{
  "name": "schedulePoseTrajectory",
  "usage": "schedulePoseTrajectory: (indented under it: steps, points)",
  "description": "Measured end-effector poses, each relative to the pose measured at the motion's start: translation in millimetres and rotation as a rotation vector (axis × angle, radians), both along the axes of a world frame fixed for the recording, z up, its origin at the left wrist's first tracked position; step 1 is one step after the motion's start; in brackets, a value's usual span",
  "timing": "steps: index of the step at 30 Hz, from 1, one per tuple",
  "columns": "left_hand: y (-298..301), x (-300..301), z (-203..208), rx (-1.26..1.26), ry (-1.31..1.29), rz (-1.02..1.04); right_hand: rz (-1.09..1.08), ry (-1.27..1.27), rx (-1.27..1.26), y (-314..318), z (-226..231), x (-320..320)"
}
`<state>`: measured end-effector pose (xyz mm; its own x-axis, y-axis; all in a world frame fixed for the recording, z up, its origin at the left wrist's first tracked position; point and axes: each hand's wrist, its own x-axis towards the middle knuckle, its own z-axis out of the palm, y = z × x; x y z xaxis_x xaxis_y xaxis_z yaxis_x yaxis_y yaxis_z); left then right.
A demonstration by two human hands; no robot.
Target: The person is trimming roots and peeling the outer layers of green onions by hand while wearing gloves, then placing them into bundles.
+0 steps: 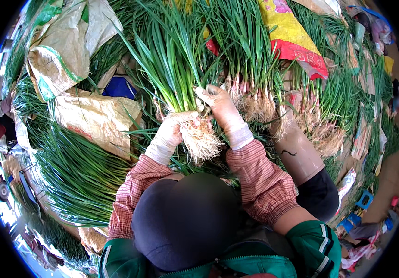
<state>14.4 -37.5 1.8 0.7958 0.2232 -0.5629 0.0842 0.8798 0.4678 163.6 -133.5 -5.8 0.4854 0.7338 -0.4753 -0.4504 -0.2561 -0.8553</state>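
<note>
The person is holding a bundle of green onions (181,88) upright in front of the chest, its pale root tuft hanging down between the wrists and its long leaves fanning up and away. The left hand (177,126), in a whitish glove, is wrapping its fingers closed around the white stalks just above the roots, while the right hand (220,109), gloved the same, is pressing against the bundle's right side higher up, fingers curled onto the stalks. The bundle is looking light for its bulk, but loose: the stalks are likely slipping against each other, and the leaves are soft and apt to bend or bruise, so the firmer white necks near the roots are seeming the best place to grip. More green onions are lying piled all around, with another rooted row (259,104) just beside the right hand. Woven sacks (95,118) are lying over the heaps to the left, and a yellow and red bag (292,37) is resting farther off.
</note>
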Motion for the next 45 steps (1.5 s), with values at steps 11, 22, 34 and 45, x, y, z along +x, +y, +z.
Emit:
schedulePoseTrajectory:
  steps: [11, 22, 34, 45]
  points:
    - [-2, 3, 10, -0.051, -0.039, 0.119, 0.433, -0.414, -0.548, 2, -47, 11]
    - [8, 4, 23, -0.124, -0.252, 0.087, 0.121, -1.186, -0.933, -19, -21, 151]
    - [-1, 11, 5, -0.044, -0.004, -0.043, 0.376, -0.646, -0.147, -25, -72, -2]
    - [2, 14, 20, -0.116, -0.219, 0.067, 0.329, -1.171, -0.995, -11, -16, 128]
